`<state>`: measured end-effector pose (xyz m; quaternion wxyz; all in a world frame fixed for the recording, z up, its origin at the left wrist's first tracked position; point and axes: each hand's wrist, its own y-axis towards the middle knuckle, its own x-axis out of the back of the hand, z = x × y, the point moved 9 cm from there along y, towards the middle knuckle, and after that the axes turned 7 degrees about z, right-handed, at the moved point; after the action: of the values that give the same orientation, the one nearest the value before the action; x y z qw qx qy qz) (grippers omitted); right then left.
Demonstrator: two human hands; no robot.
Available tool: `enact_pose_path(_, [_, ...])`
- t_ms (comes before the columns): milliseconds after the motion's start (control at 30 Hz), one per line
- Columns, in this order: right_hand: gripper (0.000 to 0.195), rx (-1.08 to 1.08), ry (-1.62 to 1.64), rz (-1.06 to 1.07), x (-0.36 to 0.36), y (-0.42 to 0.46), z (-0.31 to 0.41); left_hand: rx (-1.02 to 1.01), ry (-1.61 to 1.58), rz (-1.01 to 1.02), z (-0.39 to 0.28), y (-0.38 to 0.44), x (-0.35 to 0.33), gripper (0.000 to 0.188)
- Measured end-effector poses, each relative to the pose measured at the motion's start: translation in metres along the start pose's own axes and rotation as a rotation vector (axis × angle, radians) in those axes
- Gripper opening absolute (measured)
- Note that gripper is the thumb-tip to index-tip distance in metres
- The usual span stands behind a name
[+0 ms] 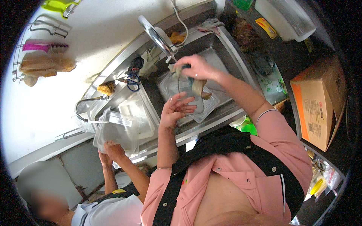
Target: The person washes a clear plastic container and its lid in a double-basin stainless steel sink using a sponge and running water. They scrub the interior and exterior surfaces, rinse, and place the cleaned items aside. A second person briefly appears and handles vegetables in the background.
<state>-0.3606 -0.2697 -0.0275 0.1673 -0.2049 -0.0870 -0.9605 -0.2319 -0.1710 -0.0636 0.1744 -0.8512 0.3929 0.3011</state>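
Under the chrome faucet (157, 36), a clear plastic container (183, 87) is tilted over the steel sink basin (246, 73). My right hand (195, 67) is at its far rim, fingers closed on a pale, wet-looking cloth (176, 73). More cloth (198, 88), cream and brown with a dark blue-green part, hangs below that hand over the container. My left hand (177, 110) has its fingers spread at the container's near left side; whether it grips the wall cannot be told. Beneath lie more clear plastic containers or lids (208, 108).
At left, a co-worker's hands (113, 151) hold clear containers (121, 138) over the neighbouring basin. Blue-handled scissors (133, 83), a brown sponge (106, 88) and a curved second faucet (82, 108) are on the sink ledge. A cardboard box (314, 107) stands right, below a white bin (285, 19).
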Motion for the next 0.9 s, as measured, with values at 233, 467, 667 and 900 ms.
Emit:
enact_pose_path(233, [0.025,-0.358,0.602,-0.385,0.050,-0.021,-0.117,-0.036,-0.094,0.117,-0.014,0.010,0.010,0.071])
enact_pose_path(467, [0.025,-0.322,0.611,-0.405,0.068,-0.031,-0.088,-0.114,-0.136,0.148,-0.032,0.008,0.008,0.067])
enact_pose_path(667, [0.024,-0.306,0.183,-0.346,0.075,-0.035,-0.088,-0.125,-0.331,0.188,-0.016,0.031,0.007,0.060])
enact_pose_path(900, [0.025,-0.377,0.217,-0.336,0.072,-0.045,-0.090,-0.054,-0.379,0.158,0.017,0.046,0.028,0.058])
